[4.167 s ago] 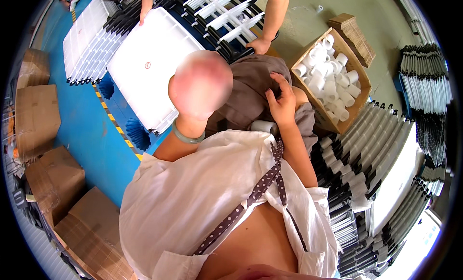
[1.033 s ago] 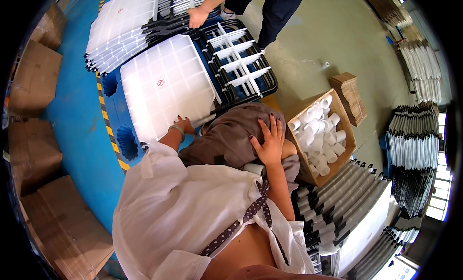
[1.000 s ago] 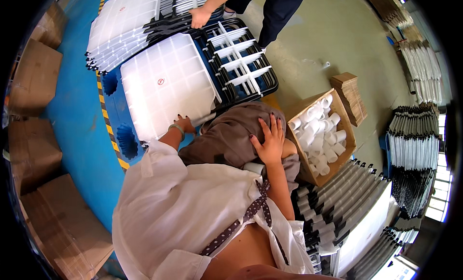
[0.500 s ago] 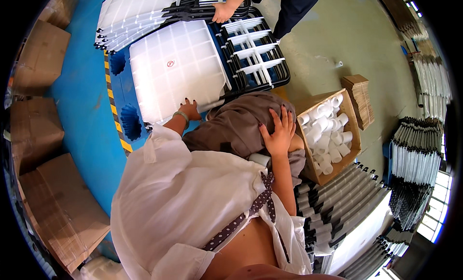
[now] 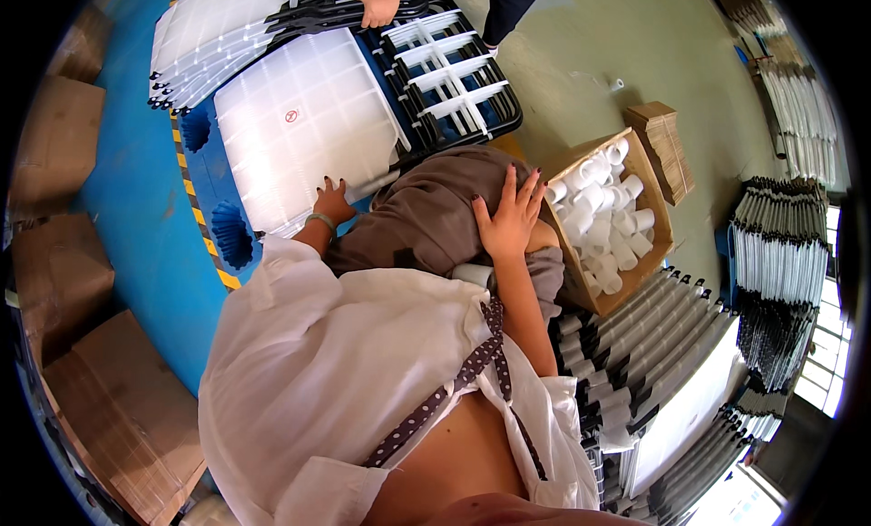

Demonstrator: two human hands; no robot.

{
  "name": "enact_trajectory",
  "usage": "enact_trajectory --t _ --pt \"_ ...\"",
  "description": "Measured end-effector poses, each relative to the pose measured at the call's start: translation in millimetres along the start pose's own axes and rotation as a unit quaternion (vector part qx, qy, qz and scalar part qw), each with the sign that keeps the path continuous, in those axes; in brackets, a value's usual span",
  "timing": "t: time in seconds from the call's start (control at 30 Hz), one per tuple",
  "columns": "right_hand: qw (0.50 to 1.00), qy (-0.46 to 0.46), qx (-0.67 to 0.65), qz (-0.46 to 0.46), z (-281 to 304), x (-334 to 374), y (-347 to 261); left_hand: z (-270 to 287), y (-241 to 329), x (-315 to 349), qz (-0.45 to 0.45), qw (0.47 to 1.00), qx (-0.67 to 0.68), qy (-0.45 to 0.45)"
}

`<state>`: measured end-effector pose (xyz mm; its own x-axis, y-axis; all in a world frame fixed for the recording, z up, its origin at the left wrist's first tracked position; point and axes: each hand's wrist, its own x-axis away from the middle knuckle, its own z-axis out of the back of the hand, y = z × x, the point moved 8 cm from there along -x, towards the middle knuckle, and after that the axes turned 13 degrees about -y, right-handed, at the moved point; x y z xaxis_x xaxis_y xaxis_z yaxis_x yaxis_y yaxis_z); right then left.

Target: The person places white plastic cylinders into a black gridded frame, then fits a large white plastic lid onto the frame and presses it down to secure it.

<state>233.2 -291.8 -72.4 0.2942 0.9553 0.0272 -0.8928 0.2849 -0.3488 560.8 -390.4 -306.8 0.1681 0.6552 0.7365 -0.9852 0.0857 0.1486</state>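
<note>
My left hand [image 5: 334, 204] rests with spread fingers on the near edge of a white ribbed panel [image 5: 308, 127], which lies on a blue pallet [image 5: 201, 177]. Fingers apart, my right hand [image 5: 510, 219] lies flat on my brown-trousered knee [image 5: 435, 199] and holds nothing. Just right of that knee stands an open cardboard box [image 5: 667, 209] filled with short white tubes [image 5: 599, 199]. Beyond the panel, a co-worker's hand [image 5: 379, 6] touches the black frame edges of stacked white panels [image 5: 213, 36].
Black frames with white slats [image 5: 454, 73] lie right of the panel. Folded cardboard [image 5: 662, 150] sits past the tube box. Stacked folded furniture [image 5: 635, 345] stands at right, with taller stacks [image 5: 780, 281] behind. Brown cartons [image 5: 122, 399] line the left side.
The whole view has shifted slightly, so most things appear further left and higher. Both my hands keep their places on the panel and knee. The co-worker's hand stays at the stacked panels.
</note>
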Motion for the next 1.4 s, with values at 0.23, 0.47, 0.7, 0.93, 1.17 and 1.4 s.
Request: enact_trajectory --t 0.23,0.47,0.7,0.93,1.17,1.4 --pt "0.999 -0.027 -0.001 0.041 -5.3 -1.0 3.0 30.3 -1.1 30.7 -0.097 0.956 0.253 0.116" --pt "0.996 -0.021 -0.015 0.090 -6.0 -1.4 4.2 188.4 78.0 226.3 -0.321 0.800 0.428 0.271" --pt "0.997 -0.028 -0.037 0.063 -12.8 3.0 18.0 244.0 61.4 468.0 -0.535 0.195 0.328 0.754" --pt "0.995 -0.036 -0.056 0.077 -11.1 -3.0 11.8 256.1 109.4 557.2 -0.546 0.075 0.184 0.814" --pt "0.993 -0.027 -0.060 0.095 -11.6 1.0 11.0 239.4 96.3 552.5 -0.553 0.097 0.202 0.802" --pt "0.992 -0.025 -0.070 0.101 -7.9 2.1 8.1 234.8 87.7 549.9 -0.560 0.106 0.223 0.791"
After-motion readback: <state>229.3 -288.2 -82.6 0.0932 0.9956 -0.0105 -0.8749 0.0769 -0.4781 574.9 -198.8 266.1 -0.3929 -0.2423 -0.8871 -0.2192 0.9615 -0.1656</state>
